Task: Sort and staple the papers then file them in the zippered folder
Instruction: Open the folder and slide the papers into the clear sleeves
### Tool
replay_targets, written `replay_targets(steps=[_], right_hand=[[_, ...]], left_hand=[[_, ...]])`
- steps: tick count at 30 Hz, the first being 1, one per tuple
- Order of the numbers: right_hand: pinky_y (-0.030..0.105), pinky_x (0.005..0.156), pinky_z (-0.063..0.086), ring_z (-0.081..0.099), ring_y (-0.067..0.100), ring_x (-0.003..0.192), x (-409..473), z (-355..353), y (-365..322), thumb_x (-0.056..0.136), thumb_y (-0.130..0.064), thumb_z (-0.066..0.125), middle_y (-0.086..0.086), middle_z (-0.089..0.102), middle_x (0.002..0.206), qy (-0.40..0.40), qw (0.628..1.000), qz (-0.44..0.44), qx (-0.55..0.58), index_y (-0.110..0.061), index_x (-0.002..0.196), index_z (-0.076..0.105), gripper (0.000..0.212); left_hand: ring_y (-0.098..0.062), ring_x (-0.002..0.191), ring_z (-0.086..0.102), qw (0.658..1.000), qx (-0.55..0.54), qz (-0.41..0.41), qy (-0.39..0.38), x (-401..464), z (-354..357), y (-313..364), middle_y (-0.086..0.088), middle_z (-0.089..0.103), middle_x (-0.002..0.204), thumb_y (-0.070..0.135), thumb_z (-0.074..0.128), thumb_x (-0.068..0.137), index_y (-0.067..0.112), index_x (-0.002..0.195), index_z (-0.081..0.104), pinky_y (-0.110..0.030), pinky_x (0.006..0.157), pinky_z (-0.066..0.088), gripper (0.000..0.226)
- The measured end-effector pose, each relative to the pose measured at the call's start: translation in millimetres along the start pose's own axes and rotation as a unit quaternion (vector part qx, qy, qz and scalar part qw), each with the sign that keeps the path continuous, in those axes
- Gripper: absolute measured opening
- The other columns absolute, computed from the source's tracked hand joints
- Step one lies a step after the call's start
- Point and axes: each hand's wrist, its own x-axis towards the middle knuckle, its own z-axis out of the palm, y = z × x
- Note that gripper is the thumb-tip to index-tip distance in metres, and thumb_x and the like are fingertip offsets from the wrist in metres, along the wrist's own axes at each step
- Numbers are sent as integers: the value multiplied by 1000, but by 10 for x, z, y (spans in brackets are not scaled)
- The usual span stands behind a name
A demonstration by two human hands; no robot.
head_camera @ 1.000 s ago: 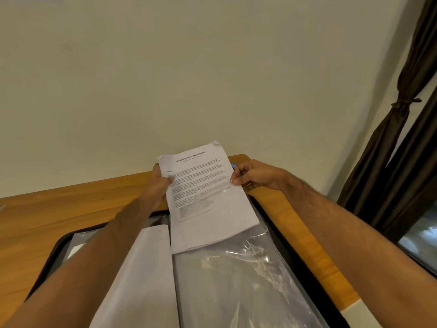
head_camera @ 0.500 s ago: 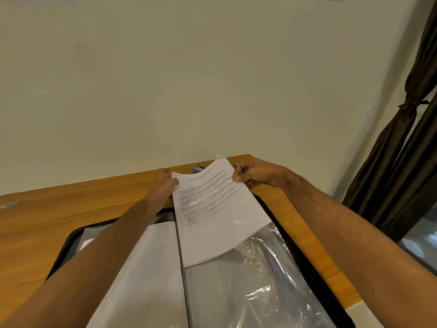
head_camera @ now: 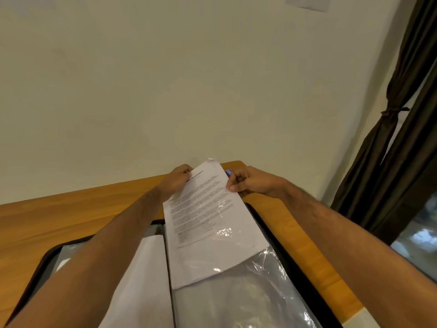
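Gripping the printed papers (head_camera: 208, 223), text too blurred to read: left hand (head_camera: 176, 179) and right hand (head_camera: 248, 182), over the zippered folder (head_camera: 279, 235).

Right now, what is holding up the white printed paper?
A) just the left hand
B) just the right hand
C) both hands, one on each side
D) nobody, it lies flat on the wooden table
C: the left hand pinches one side of the white printed paper and the right hand pinches the other, above the open black zippered folder.
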Motion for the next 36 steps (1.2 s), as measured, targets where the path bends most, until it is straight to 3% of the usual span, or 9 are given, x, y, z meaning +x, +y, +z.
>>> replay_targets(steps=[9,15,18,20,24,27,31,33,36], right_hand=[[25,72,57,69,17,93,113,35,-173,91,1,68,6,72,101,36,998,48,-23,-4,93,70,6],[23,69,55,65,18,95,61,104,-312,93,-2,67,9,71,109,71,994,58,-65,-4,93,67,2],[25,72,56,65,16,93,36,121,-288,92,-2,67,11,72,111,77,992,57,-83,-6,92,69,4],[24,69,55,65,15,88,16,136,-269,91,-2,68,10,72,109,80,991,60,-90,-7,90,69,5],[23,65,54,65,15,81,-27,172,-250,90,-1,68,10,72,100,104,989,54,-91,-9,88,68,8],[23,64,55,66,17,82,-58,220,-232,89,1,66,13,72,105,130,987,39,-92,-6,92,68,7],[30,86,53,62,22,105,-191,394,-122,91,2,58,14,65,123,184,968,0,-169,-5,117,64,28],[36,104,45,52,25,128,-325,580,-44,94,-9,60,12,55,140,176,950,-28,-256,-7,131,58,38],[42,115,35,40,27,141,-663,966,-9,101,-37,59,5,48,150,103,949,-62,-291,-18,146,49,50]], left_hand=[[-6,88,62,998,13,28,-49,-440,122,68,8,65,98,14,49,100,27,87,67,-20,69,44,26],[-15,89,64,995,31,84,-54,-789,142,103,-8,70,100,8,50,100,2,96,73,-25,78,45,23],[0,78,62,991,40,102,-77,-942,169,162,-4,69,96,7,50,100,-2,100,73,-10,73,44,24],[-6,77,64,989,0,89,-118,-1002,190,133,-7,68,91,16,52,102,-2,95,73,-21,77,47,28],[1,87,65,987,-25,60,-146,-1107,193,85,6,70,99,28,54,102,18,123,66,-14,73,48,27],[-7,101,64,990,7,48,-129,-1108,188,45,3,66,105,25,64,96,24,144,44,-26,88,50,52],[-20,131,47,962,245,118,-36,-1226,215,-56,0,50,138,18,65,92,22,151,30,-44,111,36,68],[-21,137,38,937,326,124,-2,-1391,204,-162,1,39,150,27,62,93,25,151,30,-48,112,27,67],[-19,134,39,931,346,120,15,-1665,71,-377,4,40,144,38,52,98,29,143,41,-45,107,27,47]])
